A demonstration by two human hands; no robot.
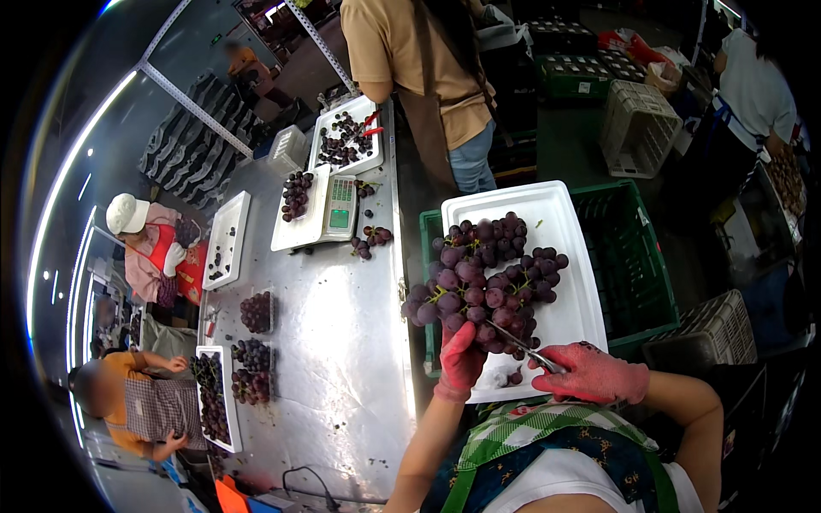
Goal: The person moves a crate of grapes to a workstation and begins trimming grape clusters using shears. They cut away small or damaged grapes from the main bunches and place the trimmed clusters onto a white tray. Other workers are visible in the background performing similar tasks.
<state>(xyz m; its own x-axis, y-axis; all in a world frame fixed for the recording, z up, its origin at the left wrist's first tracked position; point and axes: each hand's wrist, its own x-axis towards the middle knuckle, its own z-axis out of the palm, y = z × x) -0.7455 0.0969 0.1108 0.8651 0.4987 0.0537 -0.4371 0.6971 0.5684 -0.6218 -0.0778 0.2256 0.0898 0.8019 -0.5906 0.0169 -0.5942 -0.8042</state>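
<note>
My left hand (460,360), in a pink-red glove, holds up a bunch of dark purple grapes (471,285) over a white foam tray (577,282). My right hand (587,372), gloved alike, grips small metal snips (533,354). Their blades reach into the lower side of the bunch; whether they are parted is hidden. More grapes (545,269) lie on the tray beyond the held bunch, and it is hard to tell where one bunch ends. A few loose grapes (513,377) rest near the tray's close edge.
The tray sits on a green plastic crate (648,269). To the left runs a metal table (340,359) with a digital scale (340,208), grape-filled clear boxes (251,385) and foam trays (224,240). A co-worker (436,83) stands just ahead; others work across the table. Pale crates (641,128) stand at right.
</note>
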